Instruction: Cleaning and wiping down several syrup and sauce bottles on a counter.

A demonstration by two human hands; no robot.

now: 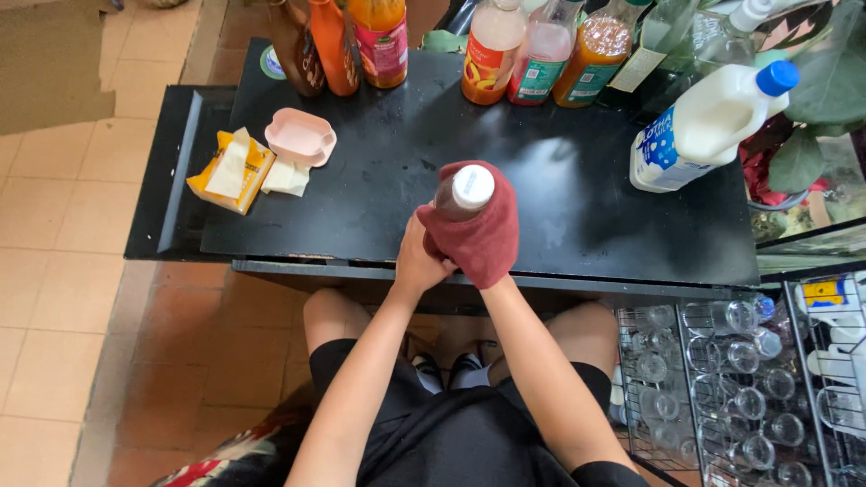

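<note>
A dark bottle with a white cap (pixel 462 193) stands near the front edge of the black table (pixel 379 198). My left hand (pixel 419 261) grips the bottle low on its left side. My right hand is hidden under a dark red cloth (pixel 483 236), which is wrapped against the bottle's right side and front. Only the bottle's neck and cap show above the cloth.
Several bottles of orange, pink and brown drinks (pixel 505 50) line the table's far edge. A milk jug with a blue cap (pixel 708 122) lies tilted at right. A pink dish (pixel 300 137) and yellow packet (pixel 231 169) sit at left. A wire rack of glasses (pixel 731 388) stands lower right.
</note>
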